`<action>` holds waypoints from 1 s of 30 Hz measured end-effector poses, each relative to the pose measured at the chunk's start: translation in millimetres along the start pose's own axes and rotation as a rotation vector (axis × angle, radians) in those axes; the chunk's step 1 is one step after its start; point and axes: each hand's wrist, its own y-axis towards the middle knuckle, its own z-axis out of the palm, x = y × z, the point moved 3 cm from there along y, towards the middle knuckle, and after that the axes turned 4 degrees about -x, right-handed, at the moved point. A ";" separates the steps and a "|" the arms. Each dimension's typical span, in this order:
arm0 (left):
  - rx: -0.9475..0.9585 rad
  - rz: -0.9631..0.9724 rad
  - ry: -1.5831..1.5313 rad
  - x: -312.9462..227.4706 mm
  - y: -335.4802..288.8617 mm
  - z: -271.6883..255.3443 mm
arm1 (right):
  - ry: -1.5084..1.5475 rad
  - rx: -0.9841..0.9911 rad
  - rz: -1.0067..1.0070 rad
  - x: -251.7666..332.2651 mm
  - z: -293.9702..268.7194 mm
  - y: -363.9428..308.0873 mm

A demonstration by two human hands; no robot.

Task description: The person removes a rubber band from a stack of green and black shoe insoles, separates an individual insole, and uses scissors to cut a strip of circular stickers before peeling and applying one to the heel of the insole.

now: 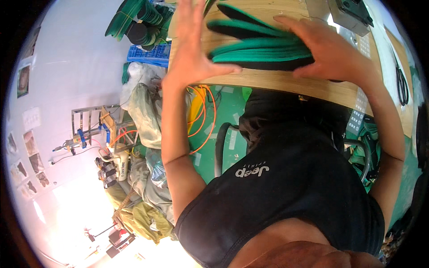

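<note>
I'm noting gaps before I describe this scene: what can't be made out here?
Head view:
Left hand: some fingertips are cut off by the top edge; motion blur hides whether it touches the stack.
Green-and-black stack: its right end is covered by the right hand; blur prevents a sure count of layers.
Grey metal box: its top is cut off by the top edge.

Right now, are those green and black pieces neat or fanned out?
Fanned out: the pieces bunch near the right hand, with gaps between some left ends.
</note>
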 end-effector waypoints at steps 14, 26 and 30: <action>0.131 -0.259 -0.309 22.2 -7.8 48.9 | 0.008 -0.108 0.052 10.4 9.4 2.3; -0.017 -0.192 -0.123 11.5 -13.0 52.7 | 0.193 0.184 0.122 -10.3 0.3 -24.7; -0.078 -0.305 -0.250 3.2 -11.8 29.1 | 0.206 -0.051 0.213 -44.0 19.7 -61.8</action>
